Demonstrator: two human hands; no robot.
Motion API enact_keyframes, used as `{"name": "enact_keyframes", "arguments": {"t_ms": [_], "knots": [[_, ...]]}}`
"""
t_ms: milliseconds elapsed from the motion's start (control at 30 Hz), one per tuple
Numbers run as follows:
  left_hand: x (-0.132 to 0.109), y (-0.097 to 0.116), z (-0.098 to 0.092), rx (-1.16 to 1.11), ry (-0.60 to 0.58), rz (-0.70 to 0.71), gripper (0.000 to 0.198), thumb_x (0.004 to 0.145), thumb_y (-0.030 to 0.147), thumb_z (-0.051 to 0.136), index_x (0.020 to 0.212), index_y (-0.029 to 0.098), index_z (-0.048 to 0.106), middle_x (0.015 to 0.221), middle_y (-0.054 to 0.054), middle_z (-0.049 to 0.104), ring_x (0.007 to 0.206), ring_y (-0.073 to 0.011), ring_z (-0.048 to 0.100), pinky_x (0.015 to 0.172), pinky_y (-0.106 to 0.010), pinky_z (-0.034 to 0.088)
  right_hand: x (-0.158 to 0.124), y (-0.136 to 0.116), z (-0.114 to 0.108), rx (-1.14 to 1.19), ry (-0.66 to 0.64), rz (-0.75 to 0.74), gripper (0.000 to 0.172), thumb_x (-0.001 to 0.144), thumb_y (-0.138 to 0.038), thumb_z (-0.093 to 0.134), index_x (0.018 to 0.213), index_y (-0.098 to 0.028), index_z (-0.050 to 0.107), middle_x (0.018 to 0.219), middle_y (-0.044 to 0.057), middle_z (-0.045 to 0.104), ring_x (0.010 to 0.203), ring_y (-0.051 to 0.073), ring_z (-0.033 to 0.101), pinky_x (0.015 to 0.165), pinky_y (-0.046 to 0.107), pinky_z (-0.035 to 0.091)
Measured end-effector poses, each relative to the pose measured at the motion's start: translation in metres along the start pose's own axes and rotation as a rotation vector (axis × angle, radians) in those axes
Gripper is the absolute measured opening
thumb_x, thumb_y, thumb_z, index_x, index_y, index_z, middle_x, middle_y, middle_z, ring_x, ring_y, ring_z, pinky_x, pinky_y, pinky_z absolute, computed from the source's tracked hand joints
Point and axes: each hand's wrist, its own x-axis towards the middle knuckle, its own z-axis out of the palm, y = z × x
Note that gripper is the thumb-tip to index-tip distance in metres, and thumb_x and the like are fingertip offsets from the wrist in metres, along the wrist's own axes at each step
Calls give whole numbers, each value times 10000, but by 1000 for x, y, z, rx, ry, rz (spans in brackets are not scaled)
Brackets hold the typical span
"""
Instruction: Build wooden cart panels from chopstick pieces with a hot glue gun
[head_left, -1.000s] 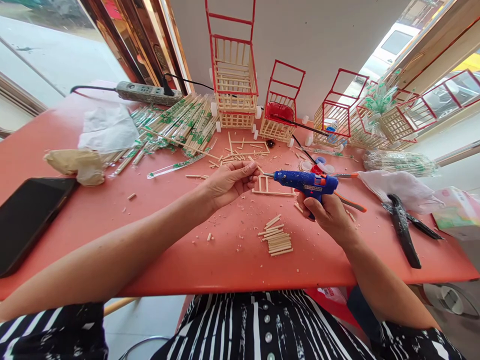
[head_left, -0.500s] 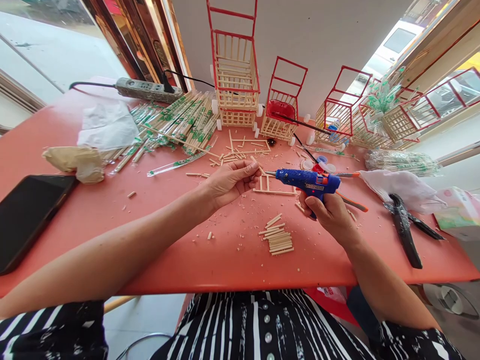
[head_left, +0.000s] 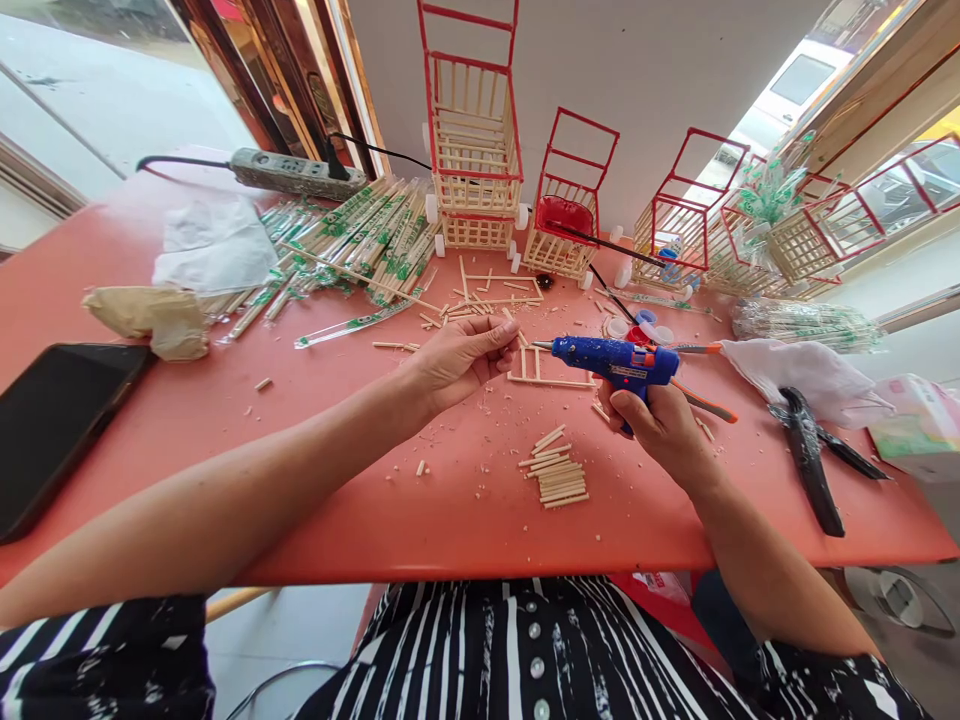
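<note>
My left hand [head_left: 472,358] pinches a short wooden stick [head_left: 513,322] between thumb and fingertips. Wrapped round the handle of a blue glue gun [head_left: 611,360] is my right hand [head_left: 656,420]. The gun's nozzle points left, close to the pinched stick; whether they touch I cannot tell. Beneath the nozzle lies a small frame of glued sticks [head_left: 553,381], partly hidden by the gun and my left hand. Nearer me, short cut sticks [head_left: 562,482] lie side by side in a pile. Another stick frame [head_left: 502,280] lies farther back.
Red-trimmed stick carts [head_left: 476,150] stand along the back. Wrapped chopsticks [head_left: 375,240] and a power strip [head_left: 292,172] are at the back left. A black phone [head_left: 67,430] lies at left, black-handled cutters [head_left: 810,465] at right. A white cloth [head_left: 802,375] lies beside the cutters.
The view has shifted very slightly. Both hands keep nearly the same pose, with the stick and glue gun still held.
</note>
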Motion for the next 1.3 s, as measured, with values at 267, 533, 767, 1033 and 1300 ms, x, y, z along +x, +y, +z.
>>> {"name": "enact_keyframes", "arguments": {"t_ms": [267, 533, 767, 1033, 1300], "knots": [[1, -2, -3, 27, -14, 13, 400, 606, 280, 1087, 693, 112, 734, 630, -11, 672, 582, -84, 599, 570, -195, 471, -1, 6, -8, -118, 86, -83, 379, 995, -575, 590, 856, -222, 605, 663, 26, 585, 600, 184, 522, 580, 330, 410], [-1, -1, -4, 116, -36, 31, 466, 536, 362, 1110, 685, 130, 734, 633, 7, 650, 600, -78, 584, 552, -179, 468, -21, 12, -116, -721, 411, -122, 386, 1006, -392, 676, 1311, -158, 650, 1216, 214, 678, 1051, 289, 657, 871, 436, 489], [-8, -2, 4, 210, -26, 24, 524, 466, 427, 1121, 632, 149, 709, 603, 10, 642, 584, -80, 567, 557, -182, 482, -41, 80, -157, -902, 239, 13, 488, 996, -459, 630, 1347, -121, 663, 1351, 278, 662, 1276, 419, 634, 1097, 548, 522], [-13, -5, 9, 307, -77, 23, 524, 486, 495, 1106, 604, 164, 717, 591, 4, 633, 566, -78, 545, 552, -183, 466, -23, 128, -154, -879, 140, -55, 498, 961, -504, 663, 1363, -214, 702, 1357, 217, 692, 1269, 419, 677, 1093, 592, 555], [-14, -3, 11, 321, -98, 36, 554, 461, 521, 1105, 597, 158, 708, 587, 4, 634, 542, -76, 537, 543, -199, 425, -32, 105, -163, -785, 12, -59, 716, 948, -576, 700, 1569, -233, 606, 1587, 198, 609, 1455, 412, 593, 1210, 587, 485]]}}
